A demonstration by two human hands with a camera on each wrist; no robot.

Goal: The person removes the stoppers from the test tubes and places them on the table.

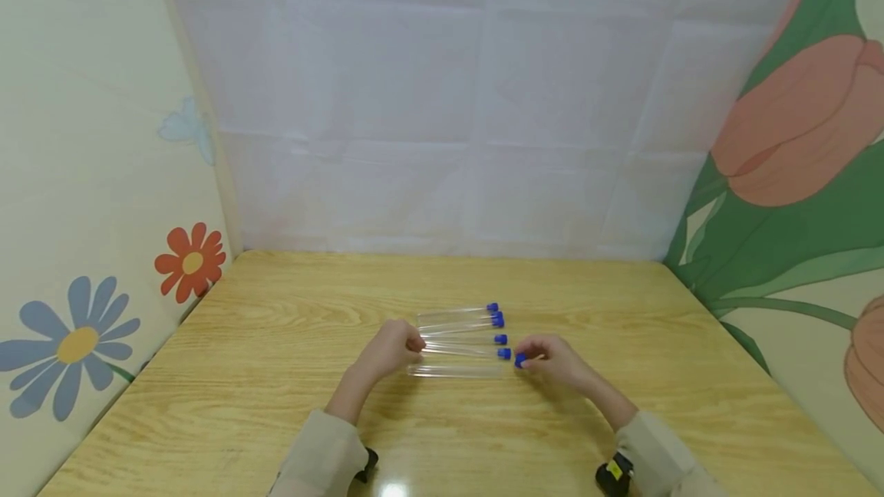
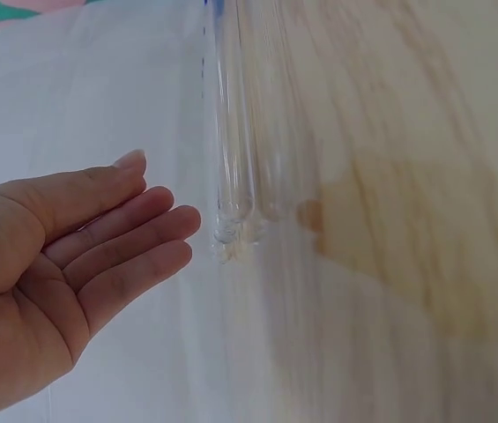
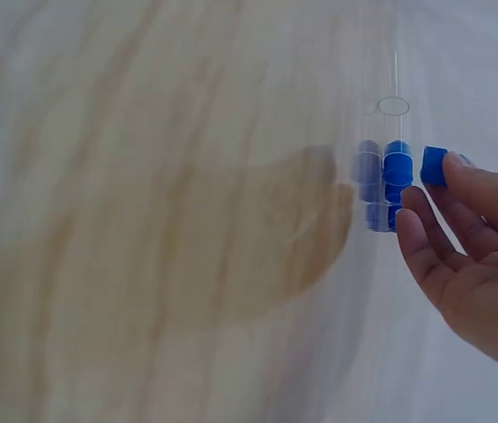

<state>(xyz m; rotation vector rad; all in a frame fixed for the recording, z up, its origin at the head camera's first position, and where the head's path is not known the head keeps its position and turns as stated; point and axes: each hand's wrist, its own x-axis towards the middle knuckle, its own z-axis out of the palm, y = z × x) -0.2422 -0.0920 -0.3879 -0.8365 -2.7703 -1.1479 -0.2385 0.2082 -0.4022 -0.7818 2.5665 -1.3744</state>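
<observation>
Several clear test tubes (image 1: pixel 456 326) with blue caps (image 1: pixel 500 339) lie side by side on the table, caps to the right. Nearest the person is one clear tube (image 1: pixel 456 371) without a cap; its round open mouth (image 3: pixel 394 107) shows in the right wrist view. My right hand (image 1: pixel 551 359) pinches a loose blue cap (image 3: pixel 434 166) between thumb and finger, just right of the tubes. By the tubes' rounded left ends (image 2: pixel 235 211) is my left hand (image 1: pixel 392 347). Its fingers are loosely bent and hold nothing in the left wrist view.
The wood-grain table (image 1: pixel 311 297) has a glossy surface that reflects the hands and tubes. A white cloth (image 1: pixel 442 98) hangs behind it. Flower-printed panels stand on the left (image 1: pixel 90 175) and right (image 1: pixel 794 267).
</observation>
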